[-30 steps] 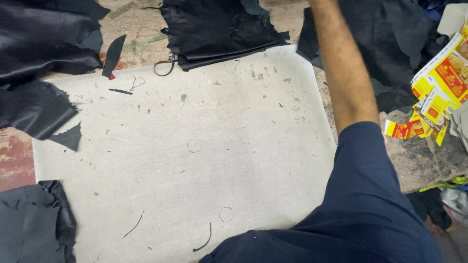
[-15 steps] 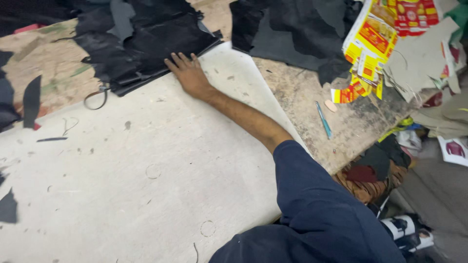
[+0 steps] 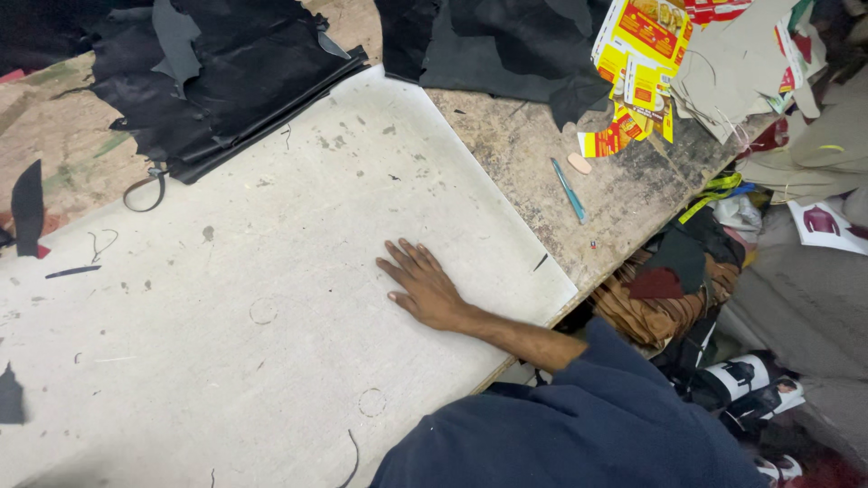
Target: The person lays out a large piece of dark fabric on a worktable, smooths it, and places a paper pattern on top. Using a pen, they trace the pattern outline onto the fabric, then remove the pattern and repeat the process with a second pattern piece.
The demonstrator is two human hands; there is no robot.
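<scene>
I am resting my right hand (image 3: 423,291) flat on the big white cutting board (image 3: 271,298), the fingers spread and open, holding nothing. My left hand is not showing in the view, so I cannot tell what it is doing.

The board is lying on the worn wooden table (image 3: 624,190) and is covering most of it, its right edge just beside my wrist. It looks stiff and rather heavy, with a smooth, a little slippery face, so I think it is better to take it at the edge and not from above.

The stack of black leather sheets (image 3: 226,81) is lying over the far edge of the board. It seems soft and floppy, best gripped at the folded side. A blue pen (image 3: 570,190) is lying on the table, well apart from my hand.
</scene>
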